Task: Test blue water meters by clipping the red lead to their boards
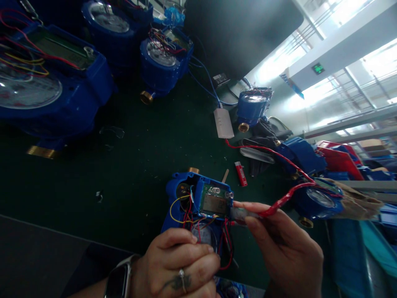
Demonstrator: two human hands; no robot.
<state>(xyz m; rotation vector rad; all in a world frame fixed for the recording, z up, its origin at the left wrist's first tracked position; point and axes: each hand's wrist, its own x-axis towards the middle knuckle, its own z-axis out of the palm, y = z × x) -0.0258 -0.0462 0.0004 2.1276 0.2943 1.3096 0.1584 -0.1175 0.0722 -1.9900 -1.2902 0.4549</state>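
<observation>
A blue water meter (181,182) with its electronics box uncovered sits low in the middle of the view. Inside the box are a green circuit board with a small grey display (214,203) and loose red and yellow wires (172,207). My left hand (182,260) is closed round the meter's near side, its fingers curled over the round dial (204,235). Between thumb and fingers, my right hand (288,244) pinches a greyish plug (242,213) on a red cable (282,200). The plug's tip meets the box's right side; whether it is inserted I cannot tell.
The red cable runs to a white adapter box (223,123) on the dark green table (139,140). A red lighter (240,174) lies beyond the held meter. Other blue meters stand at the left (93,78), the back (159,62) and the right (319,200). Teal bins (349,252) are at lower right.
</observation>
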